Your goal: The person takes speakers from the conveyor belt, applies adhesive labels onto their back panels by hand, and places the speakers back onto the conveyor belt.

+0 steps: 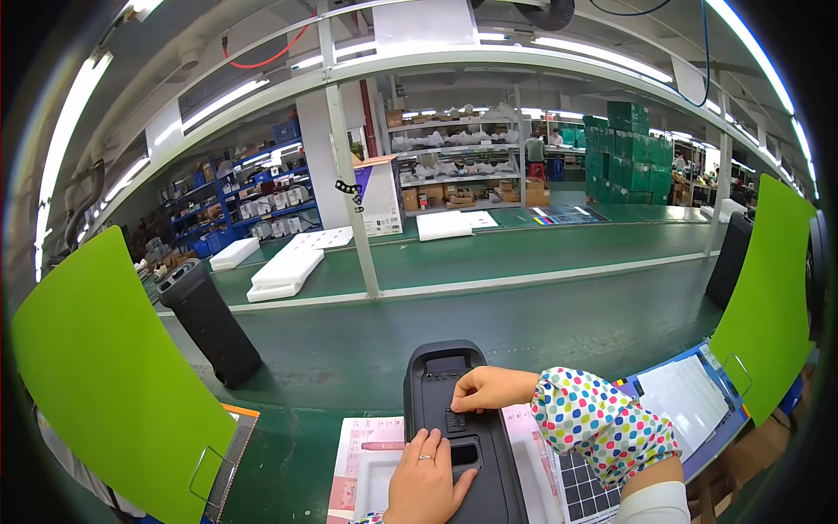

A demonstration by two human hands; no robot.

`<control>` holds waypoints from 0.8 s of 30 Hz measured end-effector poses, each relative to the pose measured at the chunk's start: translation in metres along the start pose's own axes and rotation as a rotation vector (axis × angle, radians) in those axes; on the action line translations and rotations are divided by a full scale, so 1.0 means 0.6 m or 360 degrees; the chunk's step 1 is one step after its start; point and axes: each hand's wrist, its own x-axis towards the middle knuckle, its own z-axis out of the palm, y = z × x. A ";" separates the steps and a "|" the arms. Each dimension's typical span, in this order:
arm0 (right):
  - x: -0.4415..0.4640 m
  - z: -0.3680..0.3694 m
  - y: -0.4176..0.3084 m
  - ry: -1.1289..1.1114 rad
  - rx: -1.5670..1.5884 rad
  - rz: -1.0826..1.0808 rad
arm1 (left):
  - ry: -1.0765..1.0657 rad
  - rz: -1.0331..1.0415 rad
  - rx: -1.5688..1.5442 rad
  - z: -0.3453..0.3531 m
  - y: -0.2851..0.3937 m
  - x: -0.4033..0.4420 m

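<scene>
A long black speaker-like case (pixel 489 491) lies in front of me, with a recessed handle at its far end and a dark rectangular opening in its middle. My left hand (pixel 428 480) rests on its left side, fingers stretched out beside the opening, a ring on one finger. Over a small dark panel (pixel 456 422) on the case, my right hand (pixel 489 389) bends down with thumb and fingers pinched together. Whatever those fingertips hold, if anything, is hidden. A colourful dotted sleeve (pixel 602 419) covers my right forearm. Pink and white printed cardboard (pixel 345 472) lies under the case.
Green boards (pixel 113 375) stand at both sides. Another black speaker (pixel 209 323) stands on the green conveyor (pixel 340 336) at left. White foam pieces (pixel 288 271) lie on the far line behind a metal post (pixel 353 192). A blue tray with clear-wrapped sheets (pixel 685 397) is at right.
</scene>
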 end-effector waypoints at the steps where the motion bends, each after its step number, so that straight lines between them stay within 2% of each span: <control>1: -0.002 0.000 -0.003 0.0006 -0.0010 0.0000 | 0.0003 0.0000 -0.0001 0.001 0.000 0.000; 24: -0.006 0.002 0.000 0.0045 -0.0034 -0.0046 | 0.0024 -0.0008 -0.0034 0.004 0.000 0.002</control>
